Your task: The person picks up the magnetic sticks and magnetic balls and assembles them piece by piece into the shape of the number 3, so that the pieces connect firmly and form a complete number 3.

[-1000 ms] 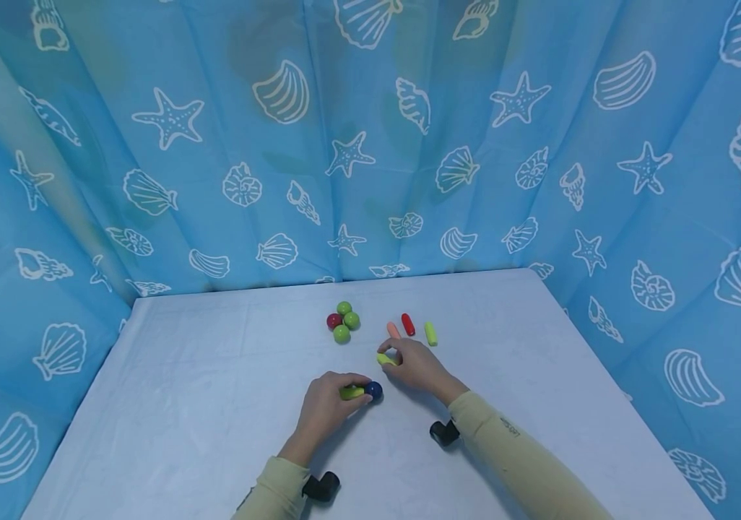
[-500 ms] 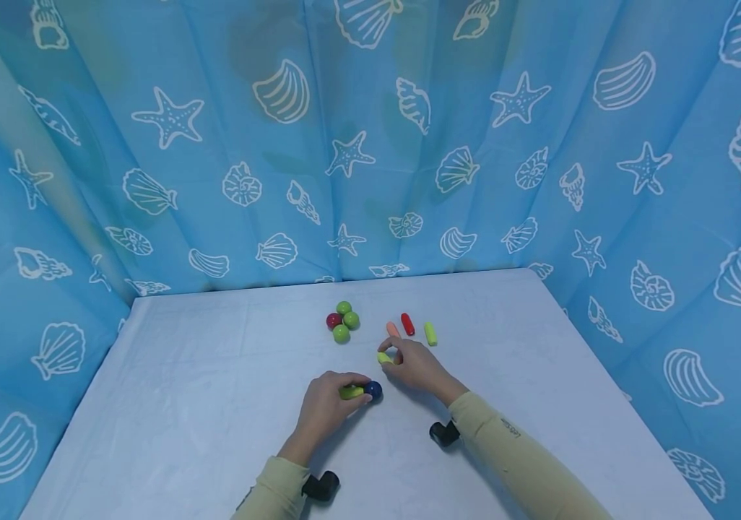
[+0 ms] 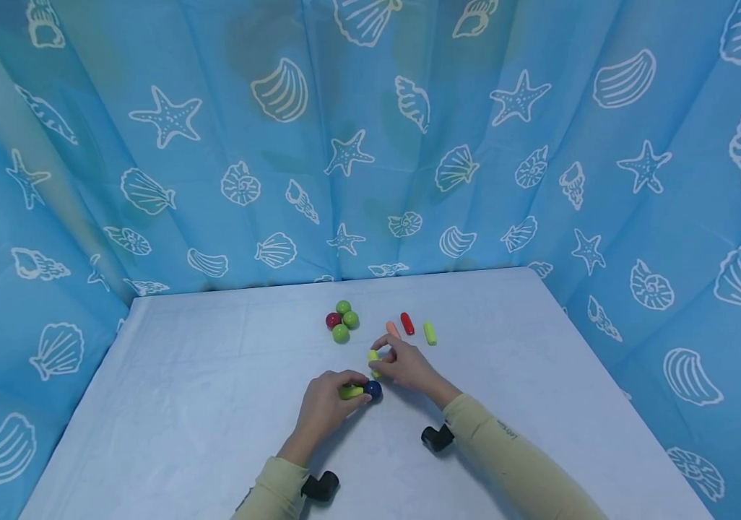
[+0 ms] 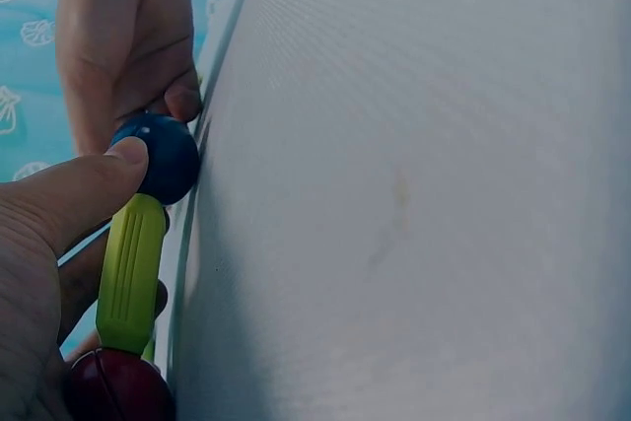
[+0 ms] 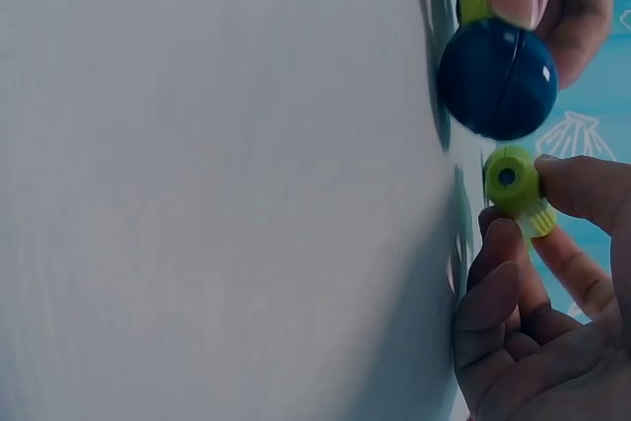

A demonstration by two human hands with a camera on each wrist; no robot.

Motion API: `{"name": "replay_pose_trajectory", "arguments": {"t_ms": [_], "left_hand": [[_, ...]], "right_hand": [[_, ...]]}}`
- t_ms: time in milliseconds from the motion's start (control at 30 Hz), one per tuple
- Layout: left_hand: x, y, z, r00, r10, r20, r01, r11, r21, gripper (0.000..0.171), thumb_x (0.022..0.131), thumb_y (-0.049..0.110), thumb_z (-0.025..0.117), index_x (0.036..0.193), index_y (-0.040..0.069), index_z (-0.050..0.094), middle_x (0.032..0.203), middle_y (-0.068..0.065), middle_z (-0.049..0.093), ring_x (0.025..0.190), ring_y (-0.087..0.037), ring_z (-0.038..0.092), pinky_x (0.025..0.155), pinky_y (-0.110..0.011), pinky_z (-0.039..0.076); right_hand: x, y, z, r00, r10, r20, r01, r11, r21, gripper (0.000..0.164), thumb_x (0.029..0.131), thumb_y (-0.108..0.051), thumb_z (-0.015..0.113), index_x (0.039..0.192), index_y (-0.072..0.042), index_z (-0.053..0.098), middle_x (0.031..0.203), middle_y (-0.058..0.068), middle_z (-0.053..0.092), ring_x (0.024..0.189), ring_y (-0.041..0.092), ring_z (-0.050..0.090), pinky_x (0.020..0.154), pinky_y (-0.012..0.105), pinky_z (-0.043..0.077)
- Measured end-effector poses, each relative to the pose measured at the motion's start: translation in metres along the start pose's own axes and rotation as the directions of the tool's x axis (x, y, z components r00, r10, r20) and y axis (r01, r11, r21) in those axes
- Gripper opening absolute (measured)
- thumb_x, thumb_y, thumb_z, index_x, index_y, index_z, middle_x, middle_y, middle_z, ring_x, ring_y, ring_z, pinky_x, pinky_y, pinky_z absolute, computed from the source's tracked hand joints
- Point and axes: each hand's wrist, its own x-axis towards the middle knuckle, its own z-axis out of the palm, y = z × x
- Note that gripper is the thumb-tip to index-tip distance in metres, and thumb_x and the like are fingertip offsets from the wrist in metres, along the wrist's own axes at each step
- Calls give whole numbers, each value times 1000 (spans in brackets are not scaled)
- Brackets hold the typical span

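left hand (image 3: pixel 325 404) pinches green rod (image 3: pixel 349 392) with blue ball (image 3: pixel 373 389), near centre of table (image 3: pixel 182 404) | right hand (image 3: pixel 406 365) pinches yellow-green rod (image 3: pixel 373 359) just beyond ball, possibly not touching it

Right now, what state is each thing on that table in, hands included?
Left hand: grips a green stick with balls on its ends.
Green stick: joined to the blue ball and a dark red ball.
Blue ball: on the stick's end, touching the table.
Right hand: pinches a loose yellow-green stick.
Yellow-green stick: lifted, close to the blue ball, not joined.
Ball cluster: resting, untouched.
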Motion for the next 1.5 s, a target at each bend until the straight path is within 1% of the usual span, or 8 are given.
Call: {"name": "replay_pose_trajectory", "arguments": {"t_ms": [100,400,633,733,900,967,1200,1500], "left_hand": [[0,0,-1,1000,6,-5,-6,1000,-7,25,87,31,82,111,22,77,103,9,74,97,-15,62,86,-39,51],[-1,2,-2,1000,-17,-6,17,1000,-5,25,86,31,83,109,22,77,101,9,73,95,-15,61,83,-37,50],[-2,3,-2,1000,-9,-15,9,1000,7,25,86,31,83,109,22,77,101,9,74,94,-14,62,84,-38,51],[-1,4,-3,1000,7,-25,-6,1000,30,25,85,31,84,108,23,78,100,10,75,95,-15,63,92,-43,48],[-1,5,-4,998,40,-41,-36,996,81,26,85,31,84,108,22,78,99,9,77,99,-18,65,106,-55,38],[-1,5,-4,998,52,-39,-48,994,96,26,84,32,84,107,21,78,99,8,77,98,-18,66,105,-55,39],[0,3,-1,999,30,-22,-28,995,93,31,85,36,83,112,22,77,104,10,76,99,-16,64,104,-53,42],[0,4,0,998,40,-38,-36,994,99,28,86,36,82,110,23,78,102,11,76,99,-15,65,103,-52,42]], "right_hand": [[-1,-3,2,1000,14,3,-14,1000,18,34,94,-30,74,122,-18,58,84,1,64,72,18,61,68,29,52],[-5,-6,6,999,38,23,-38,999,-12,33,96,-31,72,122,-14,59,85,1,65,74,16,60,67,28,51],[-5,-4,5,999,16,28,-16,1000,2,30,98,-29,68,124,-15,61,87,0,66,78,16,61,71,29,52],[-5,-3,4,999,7,36,-7,1000,3,29,99,-28,67,124,-16,61,86,-1,66,78,16,61,72,30,51],[-3,-1,4,999,-6,43,5,1000,1,29,99,-28,67,124,-16,61,86,-1,67,77,16,61,71,29,51],[-3,0,4,999,-12,44,12,1000,0,29,99,-28,67,124,-16,61,86,-1,67,77,16,61,71,29,51],[-4,1,5,999,-18,43,18,1000,10,29,99,-29,67,124,-16,61,89,-2,69,79,14,62,72,28,52],[-4,2,4,999,-30,43,30,999,18,29,98,-29,67,125,-18,62,90,-3,69,80,15,62,74,30,53]]}}
